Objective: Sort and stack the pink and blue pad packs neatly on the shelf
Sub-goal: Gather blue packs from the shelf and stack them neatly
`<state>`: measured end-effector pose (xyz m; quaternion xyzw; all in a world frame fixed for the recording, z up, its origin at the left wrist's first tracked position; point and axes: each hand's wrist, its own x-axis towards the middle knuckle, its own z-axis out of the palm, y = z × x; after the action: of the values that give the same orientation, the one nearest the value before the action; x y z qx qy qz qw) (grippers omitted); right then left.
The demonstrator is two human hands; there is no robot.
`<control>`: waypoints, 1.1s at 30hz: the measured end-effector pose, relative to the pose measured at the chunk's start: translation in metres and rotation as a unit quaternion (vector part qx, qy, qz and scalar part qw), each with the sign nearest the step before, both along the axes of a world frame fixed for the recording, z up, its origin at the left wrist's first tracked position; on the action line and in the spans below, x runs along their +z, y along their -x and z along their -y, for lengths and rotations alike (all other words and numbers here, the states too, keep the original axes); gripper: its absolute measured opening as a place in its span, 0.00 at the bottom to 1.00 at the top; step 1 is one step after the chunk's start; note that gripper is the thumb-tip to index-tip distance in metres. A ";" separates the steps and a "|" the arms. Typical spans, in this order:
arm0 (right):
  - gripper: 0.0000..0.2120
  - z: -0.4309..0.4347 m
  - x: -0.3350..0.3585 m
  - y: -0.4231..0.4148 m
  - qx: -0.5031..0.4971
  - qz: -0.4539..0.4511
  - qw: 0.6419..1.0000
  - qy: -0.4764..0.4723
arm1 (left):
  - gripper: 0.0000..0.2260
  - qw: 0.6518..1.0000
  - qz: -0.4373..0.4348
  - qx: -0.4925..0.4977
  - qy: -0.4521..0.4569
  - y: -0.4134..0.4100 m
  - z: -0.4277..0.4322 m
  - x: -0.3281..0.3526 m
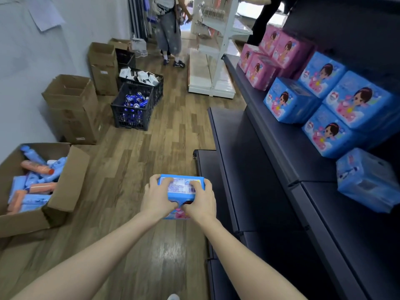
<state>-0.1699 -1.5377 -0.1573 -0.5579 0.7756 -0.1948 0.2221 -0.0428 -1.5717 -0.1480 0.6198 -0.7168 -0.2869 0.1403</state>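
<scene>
I hold one blue pad pack [181, 187] in front of me over the floor, left of the dark shelf [281, 148]. My left hand [158, 197] grips its left side and my right hand [200, 201] grips its right side. On the shelf, several blue packs [337, 107] are stacked two high. Further back, pink packs [268, 59] form their own stack. One more blue pack [365, 180] lies alone on the shelf near me, tilted.
An open cardboard box [65, 182] with bottles and packs sits on the floor at my left. Black crates [132, 113] and more cardboard boxes [73, 107] line the wall. A person [168, 33] stands at the aisle's far end beside a white rack [216, 61].
</scene>
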 end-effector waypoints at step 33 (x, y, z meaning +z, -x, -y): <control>0.30 0.239 0.046 0.042 -0.254 -0.012 0.961 0.108 | 0.30 0.962 -0.069 -0.243 0.102 0.069 0.293 0.050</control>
<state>-0.2121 -1.7767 -0.1116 -0.3653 0.8689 -0.3203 0.0946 -0.1114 -1.8647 -0.0976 0.3884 -0.8597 -0.2798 0.1782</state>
